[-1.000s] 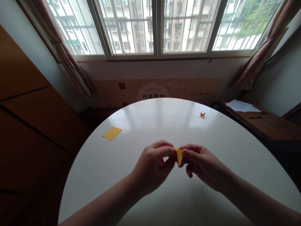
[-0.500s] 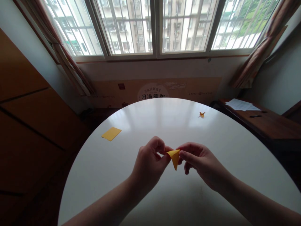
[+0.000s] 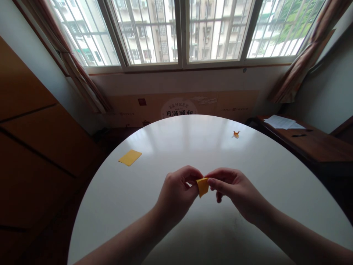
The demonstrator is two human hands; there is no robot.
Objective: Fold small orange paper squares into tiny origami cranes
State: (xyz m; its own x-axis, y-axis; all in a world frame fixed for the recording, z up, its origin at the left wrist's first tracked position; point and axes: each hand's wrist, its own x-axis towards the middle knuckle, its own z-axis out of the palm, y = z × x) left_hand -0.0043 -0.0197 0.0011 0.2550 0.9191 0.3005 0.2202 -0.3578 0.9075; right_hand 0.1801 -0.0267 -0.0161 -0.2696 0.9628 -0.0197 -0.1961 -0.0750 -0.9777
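Note:
A small folded piece of yellow paper [image 3: 202, 186] hangs just above the round white table [image 3: 154, 228], pinched from both sides. My left hand [image 3: 178, 193] grips its left edge between thumb and fingers. My right hand [image 3: 233, 191] pinches its upper right edge with thumb and forefinger. Both hands are closed on the paper, near the table's middle.
A flat stack of yellow paper squares [image 3: 130, 157] lies at the table's left. A small folded orange paper crane [image 3: 235, 134] stands at the far right. A dark wooden desk [image 3: 311, 143] with white sheets [image 3: 284, 122] is beyond the table's right side. Windows fill the back wall.
The yellow paper went from a narrow folded strip to an opened triangle half a second ago, and now it is folded into a smaller, squarer shape. Both hands stayed in place.

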